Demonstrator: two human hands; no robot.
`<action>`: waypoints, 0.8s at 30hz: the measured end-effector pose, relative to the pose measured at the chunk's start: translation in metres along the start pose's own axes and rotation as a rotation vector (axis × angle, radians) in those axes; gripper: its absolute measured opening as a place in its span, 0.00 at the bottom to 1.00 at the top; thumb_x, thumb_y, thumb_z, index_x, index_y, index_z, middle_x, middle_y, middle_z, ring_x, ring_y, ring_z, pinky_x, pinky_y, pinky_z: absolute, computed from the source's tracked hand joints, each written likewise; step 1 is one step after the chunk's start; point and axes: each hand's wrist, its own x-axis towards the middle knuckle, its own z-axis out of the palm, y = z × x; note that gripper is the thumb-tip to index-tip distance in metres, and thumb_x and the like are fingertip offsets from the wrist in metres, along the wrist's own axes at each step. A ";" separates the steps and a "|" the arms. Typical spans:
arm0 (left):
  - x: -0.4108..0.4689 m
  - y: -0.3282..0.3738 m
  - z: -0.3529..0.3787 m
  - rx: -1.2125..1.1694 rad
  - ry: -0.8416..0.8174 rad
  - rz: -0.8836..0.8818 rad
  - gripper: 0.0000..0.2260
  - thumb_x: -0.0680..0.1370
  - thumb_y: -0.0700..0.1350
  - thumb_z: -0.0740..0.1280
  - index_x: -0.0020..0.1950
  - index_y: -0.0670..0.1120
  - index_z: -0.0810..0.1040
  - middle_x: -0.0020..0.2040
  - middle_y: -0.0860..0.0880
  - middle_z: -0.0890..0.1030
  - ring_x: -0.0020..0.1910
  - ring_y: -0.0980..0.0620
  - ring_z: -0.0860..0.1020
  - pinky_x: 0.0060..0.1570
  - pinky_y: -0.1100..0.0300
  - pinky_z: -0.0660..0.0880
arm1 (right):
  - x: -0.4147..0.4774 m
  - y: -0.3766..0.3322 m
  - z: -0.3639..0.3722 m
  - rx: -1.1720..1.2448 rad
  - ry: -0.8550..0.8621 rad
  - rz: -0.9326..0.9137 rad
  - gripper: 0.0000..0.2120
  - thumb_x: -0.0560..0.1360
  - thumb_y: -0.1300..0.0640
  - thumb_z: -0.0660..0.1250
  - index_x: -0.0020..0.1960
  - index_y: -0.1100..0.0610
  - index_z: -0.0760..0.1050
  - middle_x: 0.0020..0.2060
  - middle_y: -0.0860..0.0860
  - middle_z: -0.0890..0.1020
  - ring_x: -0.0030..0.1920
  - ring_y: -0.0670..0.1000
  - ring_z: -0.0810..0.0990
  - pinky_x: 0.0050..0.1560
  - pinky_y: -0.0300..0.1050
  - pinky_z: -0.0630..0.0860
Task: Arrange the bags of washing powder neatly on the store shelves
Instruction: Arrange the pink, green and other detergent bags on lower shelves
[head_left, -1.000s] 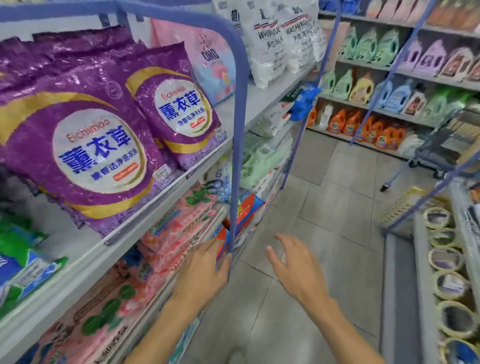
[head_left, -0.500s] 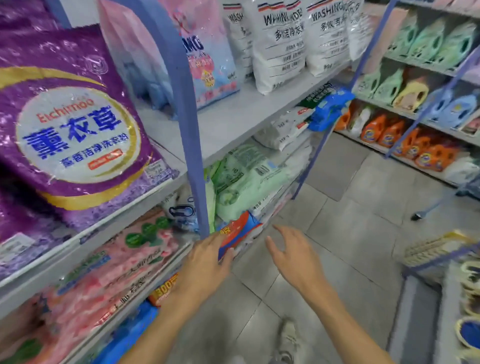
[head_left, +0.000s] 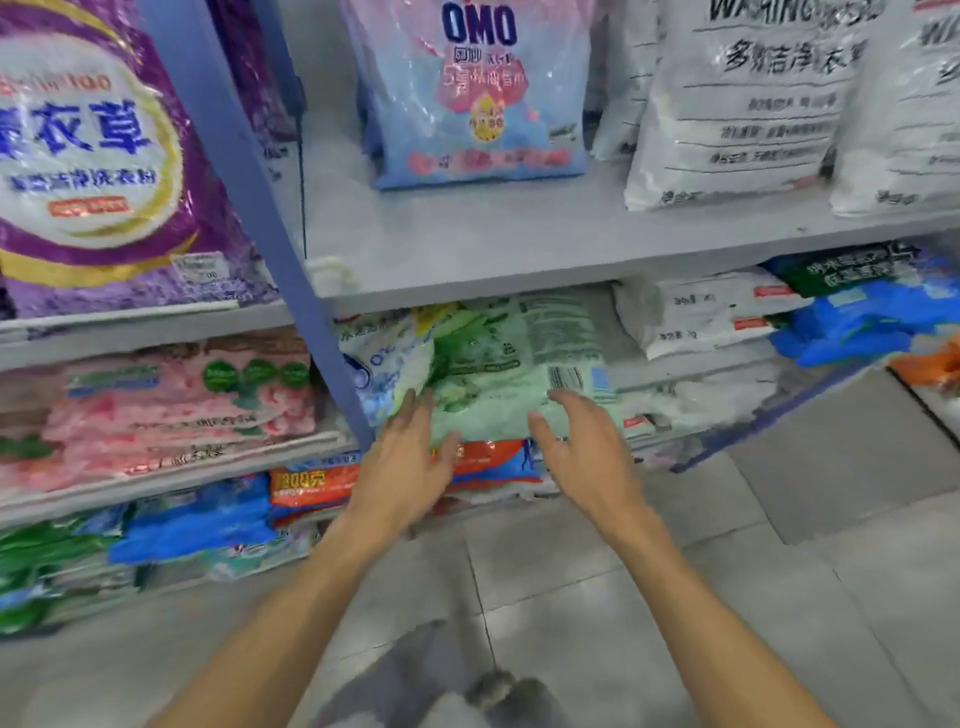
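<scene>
While both hands reach in empty | green bag (head_left: 498, 374) lies flat on middle shelf (head_left: 545, 291), long axis sideways | left hand (head_left: 410, 457) and right hand (head_left: 582, 447) flank its front edge, fingers (head_left: 415, 408) spread, left nearer.

- The floor (head_left: 649, 597) below the hands is laid with large pale grey tiles, thin dark grout lines between them.
- Beyond the hands stand grey shelves (head_left: 519, 244) in tiers, one board above another.
- A blue upright post (head_left: 249, 208) rises slanting above the left hand, dividing two shelf bays.
- Light is even and soft, with no strong shadows on tiles or boards.
</scene>
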 end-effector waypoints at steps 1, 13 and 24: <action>0.004 0.002 0.000 -0.009 0.020 -0.036 0.31 0.84 0.57 0.58 0.83 0.45 0.55 0.82 0.42 0.57 0.77 0.39 0.65 0.70 0.45 0.69 | 0.009 -0.002 -0.002 0.005 -0.018 -0.017 0.24 0.83 0.44 0.61 0.75 0.53 0.70 0.73 0.53 0.73 0.73 0.54 0.69 0.70 0.51 0.68; 0.075 0.003 0.023 -0.303 0.219 -0.553 0.36 0.84 0.63 0.51 0.83 0.43 0.44 0.83 0.39 0.45 0.82 0.37 0.49 0.78 0.43 0.52 | 0.139 -0.037 0.012 0.278 -0.254 0.019 0.46 0.73 0.29 0.67 0.81 0.51 0.56 0.77 0.53 0.68 0.75 0.57 0.70 0.72 0.53 0.69; 0.121 -0.008 0.041 -0.763 0.562 -0.789 0.33 0.82 0.63 0.62 0.83 0.59 0.51 0.82 0.43 0.58 0.80 0.39 0.57 0.74 0.50 0.59 | 0.229 -0.053 0.088 0.626 -0.461 -0.003 0.24 0.65 0.41 0.81 0.57 0.50 0.83 0.53 0.45 0.84 0.51 0.46 0.82 0.41 0.42 0.82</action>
